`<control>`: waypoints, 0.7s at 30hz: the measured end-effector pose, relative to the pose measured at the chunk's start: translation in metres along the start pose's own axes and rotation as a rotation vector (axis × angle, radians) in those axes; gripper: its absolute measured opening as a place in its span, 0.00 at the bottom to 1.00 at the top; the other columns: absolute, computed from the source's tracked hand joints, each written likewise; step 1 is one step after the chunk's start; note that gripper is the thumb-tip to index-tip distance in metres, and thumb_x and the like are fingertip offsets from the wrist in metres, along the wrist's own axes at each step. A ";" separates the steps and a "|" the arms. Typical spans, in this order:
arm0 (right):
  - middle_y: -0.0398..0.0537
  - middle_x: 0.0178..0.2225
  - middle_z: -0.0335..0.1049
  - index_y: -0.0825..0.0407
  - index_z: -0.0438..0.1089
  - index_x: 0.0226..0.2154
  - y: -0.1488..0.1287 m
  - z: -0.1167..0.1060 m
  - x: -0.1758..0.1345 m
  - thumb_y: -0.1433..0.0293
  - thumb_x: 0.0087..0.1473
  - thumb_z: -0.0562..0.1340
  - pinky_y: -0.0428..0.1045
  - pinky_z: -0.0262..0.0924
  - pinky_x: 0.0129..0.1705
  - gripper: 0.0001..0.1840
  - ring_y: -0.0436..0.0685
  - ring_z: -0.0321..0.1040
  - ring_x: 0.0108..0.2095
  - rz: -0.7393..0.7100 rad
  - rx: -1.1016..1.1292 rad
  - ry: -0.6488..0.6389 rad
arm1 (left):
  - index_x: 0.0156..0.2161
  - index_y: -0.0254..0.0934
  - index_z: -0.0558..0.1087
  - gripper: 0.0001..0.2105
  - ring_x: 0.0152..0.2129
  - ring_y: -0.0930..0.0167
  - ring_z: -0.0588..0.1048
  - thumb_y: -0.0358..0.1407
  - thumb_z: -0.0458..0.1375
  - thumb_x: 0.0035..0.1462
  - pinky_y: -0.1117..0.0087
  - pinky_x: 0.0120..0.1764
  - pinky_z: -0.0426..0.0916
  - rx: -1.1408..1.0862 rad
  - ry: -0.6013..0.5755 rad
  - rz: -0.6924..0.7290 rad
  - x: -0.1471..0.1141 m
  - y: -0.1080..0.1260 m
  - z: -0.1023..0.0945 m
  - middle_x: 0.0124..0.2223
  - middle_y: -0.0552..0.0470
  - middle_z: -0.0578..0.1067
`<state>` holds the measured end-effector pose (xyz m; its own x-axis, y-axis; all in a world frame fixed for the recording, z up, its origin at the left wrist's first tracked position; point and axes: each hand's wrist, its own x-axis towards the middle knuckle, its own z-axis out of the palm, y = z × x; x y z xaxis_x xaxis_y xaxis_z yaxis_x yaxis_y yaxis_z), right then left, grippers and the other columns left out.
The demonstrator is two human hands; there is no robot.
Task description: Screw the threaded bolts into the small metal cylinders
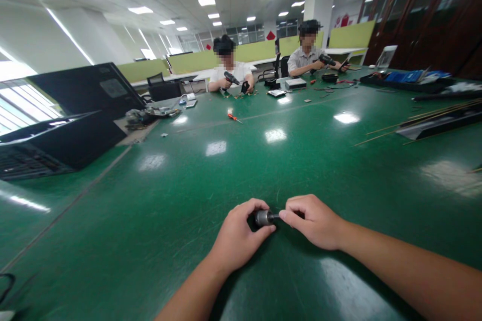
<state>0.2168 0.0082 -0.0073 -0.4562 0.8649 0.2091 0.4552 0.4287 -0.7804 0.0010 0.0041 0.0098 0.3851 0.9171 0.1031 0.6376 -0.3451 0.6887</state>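
Note:
Low in the middle of the view, a short grey metal cylinder (264,217) with a dark back end lies on its side close to the green tabletop. From its right end sticks a thin metal shaft (276,216). My left hand (241,233) curls around the cylinder, thumb in front and fingers behind. The thumb and fingers of my right hand (311,220) pinch the free end of the shaft. My palm and fingers hide part of the cylinder, and the shaft's tip is hidden in the pinch.
An orange-handled screwdriver (233,118) lies farther back on the green table (181,210). A large black case (56,145) stands at the left. Thin rods (380,138) and a dark tray (406,80) lie at the right. Two people opposite hold power drills (231,77).

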 end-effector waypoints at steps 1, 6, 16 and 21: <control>0.38 0.19 0.54 0.53 0.57 0.18 0.000 0.000 0.000 0.61 0.64 0.55 0.46 0.43 0.27 0.25 0.48 0.54 0.22 -0.001 -0.007 -0.001 | 0.41 0.42 0.73 0.12 0.37 0.67 0.74 0.32 0.66 0.50 0.67 0.42 0.66 0.005 -0.003 0.004 0.000 0.000 0.000 0.38 0.55 0.77; 0.38 0.20 0.56 0.53 0.60 0.19 0.001 0.000 0.001 0.62 0.64 0.56 0.46 0.44 0.28 0.23 0.48 0.55 0.23 0.011 -0.030 -0.022 | 0.40 0.42 0.73 0.11 0.37 0.67 0.74 0.32 0.66 0.51 0.68 0.42 0.65 0.016 -0.009 0.017 0.001 0.000 0.000 0.38 0.56 0.77; 0.38 0.21 0.59 0.54 0.63 0.19 0.000 0.001 0.001 0.64 0.62 0.59 0.45 0.45 0.28 0.21 0.47 0.57 0.24 -0.002 -0.030 -0.034 | 0.40 0.42 0.73 0.12 0.37 0.68 0.73 0.30 0.66 0.50 0.67 0.43 0.64 0.030 -0.016 0.011 0.001 -0.003 0.001 0.38 0.57 0.76; 0.38 0.22 0.60 0.54 0.64 0.20 0.001 0.001 0.000 0.64 0.62 0.59 0.45 0.45 0.29 0.21 0.47 0.58 0.25 -0.007 -0.020 -0.037 | 0.40 0.41 0.73 0.12 0.36 0.68 0.73 0.29 0.66 0.50 0.67 0.42 0.64 0.033 -0.011 0.011 0.001 -0.003 0.001 0.38 0.57 0.76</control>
<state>0.2164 0.0085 -0.0088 -0.4877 0.8516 0.1922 0.4664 0.4403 -0.7672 0.0004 0.0059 0.0075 0.3992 0.9112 0.1022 0.6551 -0.3614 0.6635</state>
